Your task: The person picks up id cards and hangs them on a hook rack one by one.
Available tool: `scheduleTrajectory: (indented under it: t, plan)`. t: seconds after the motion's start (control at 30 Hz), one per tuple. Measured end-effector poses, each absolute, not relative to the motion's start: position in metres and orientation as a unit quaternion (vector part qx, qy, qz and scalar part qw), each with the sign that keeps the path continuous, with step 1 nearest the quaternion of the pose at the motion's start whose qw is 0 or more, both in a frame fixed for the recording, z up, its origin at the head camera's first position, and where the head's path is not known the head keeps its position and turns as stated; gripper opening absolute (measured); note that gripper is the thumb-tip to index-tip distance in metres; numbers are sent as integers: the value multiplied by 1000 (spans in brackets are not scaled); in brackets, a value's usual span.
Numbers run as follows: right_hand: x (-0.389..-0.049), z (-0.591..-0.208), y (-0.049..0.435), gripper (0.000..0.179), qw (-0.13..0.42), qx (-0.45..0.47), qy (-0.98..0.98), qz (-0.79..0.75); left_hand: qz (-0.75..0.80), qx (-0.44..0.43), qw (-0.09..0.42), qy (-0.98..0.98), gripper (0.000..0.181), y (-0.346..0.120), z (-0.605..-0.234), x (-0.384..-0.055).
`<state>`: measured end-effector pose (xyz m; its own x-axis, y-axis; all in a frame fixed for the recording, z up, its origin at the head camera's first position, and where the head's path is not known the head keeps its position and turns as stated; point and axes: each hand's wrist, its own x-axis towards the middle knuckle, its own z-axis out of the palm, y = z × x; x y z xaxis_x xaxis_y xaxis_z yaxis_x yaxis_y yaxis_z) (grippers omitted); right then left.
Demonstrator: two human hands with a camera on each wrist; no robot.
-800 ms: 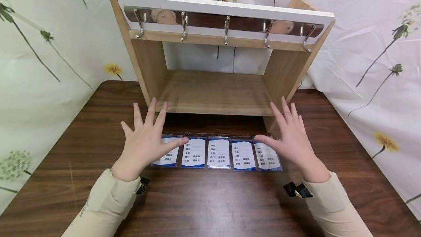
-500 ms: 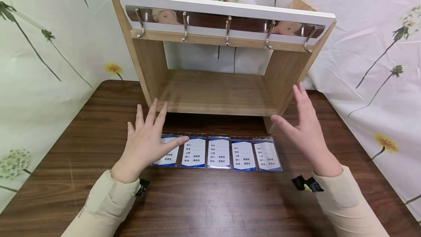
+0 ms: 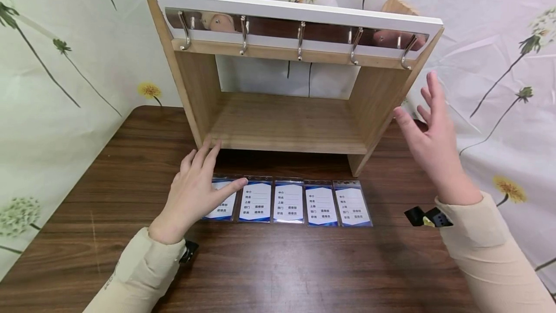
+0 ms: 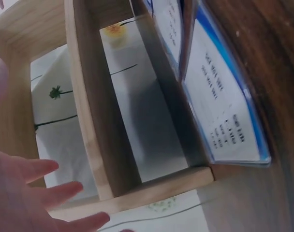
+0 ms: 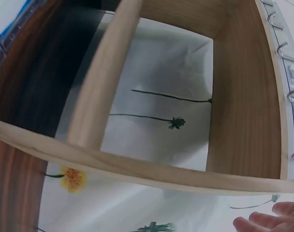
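My left hand [image 3: 191,192] has its fingers spread over the left end of a row of several ID badges [image 3: 289,203] in clear sleeves. It overlaps the leftmost badge, and its fingertips reach to the lower front left corner of a wooden hook rack [image 3: 282,122]. The right hand [image 3: 440,146] is raised to the right of the rack, fingers extended and thumb apart, holding nothing. In the right wrist view, its fingertips [image 5: 263,222] show beside the rack's side panel. Silver hooks [image 3: 300,41] line a shiny strip along the rack's top front.
The rack stands at the back of a dark wood table [image 3: 278,264], its shelf [image 3: 286,110] raised above the tabletop. White flower-print cloth [image 3: 56,62] hangs behind and at both sides. Small black devices [image 3: 427,217] sit at the cuffs of both sleeves.
The right hand has moved up and right, away from the rightmost badge, and turned sideways. The left hand has stayed in place, its fingers drawing closer together.
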<state>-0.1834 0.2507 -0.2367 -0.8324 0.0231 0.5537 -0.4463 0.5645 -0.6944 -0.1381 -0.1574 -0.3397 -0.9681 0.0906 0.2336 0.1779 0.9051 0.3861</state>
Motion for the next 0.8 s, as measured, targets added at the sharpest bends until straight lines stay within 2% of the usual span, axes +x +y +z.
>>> scheduleTrajectory:
  t: [0.4,0.53,0.63,0.8]
  plan:
    - [-213,-190,258,61,285,138,-725,612,-240,-32,5,-970,114,-162,-352,-142]
    - [-219,-180,260,54,272,152,-697,646,-259,-16,-24,-965,116,-163,-354,-145]
    - [-226,-174,260,46,272,166,-676,664,-271,-7,-39,-962,116,-164,-357,-148]
    - [-238,-168,257,29,304,187,-633,687,-295,-4,-54,-954,113,-168,-362,-154]
